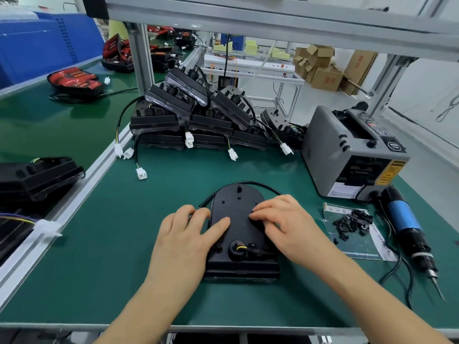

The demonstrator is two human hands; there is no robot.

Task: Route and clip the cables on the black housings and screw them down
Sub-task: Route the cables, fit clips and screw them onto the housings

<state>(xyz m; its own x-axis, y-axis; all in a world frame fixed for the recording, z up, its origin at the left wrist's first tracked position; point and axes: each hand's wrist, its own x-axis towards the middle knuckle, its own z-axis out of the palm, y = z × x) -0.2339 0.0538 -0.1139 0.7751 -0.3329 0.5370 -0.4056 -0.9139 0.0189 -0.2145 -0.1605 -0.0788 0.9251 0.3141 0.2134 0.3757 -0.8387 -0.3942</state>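
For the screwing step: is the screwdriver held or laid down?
Laid down: the screwdriver lies on the mat, right of the housing, untouched.

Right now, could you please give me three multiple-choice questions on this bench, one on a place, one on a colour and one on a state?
1. Where do the loose black clips lie?
A on the printed sheet right of the housing
B in a red tray
C inside a cardboard cup

2. What colour is the grip of the electric screwdriver?
A red
B blue
C yellow

3. How is that screwdriver placed?
A gripped and raised
B lying on the green mat
C standing upright in a holder

Answers: 1 A, the clips sit heaped on the sheet; 2 B, its grip is plainly blue; 3 B, it lies untouched beside the sheet.
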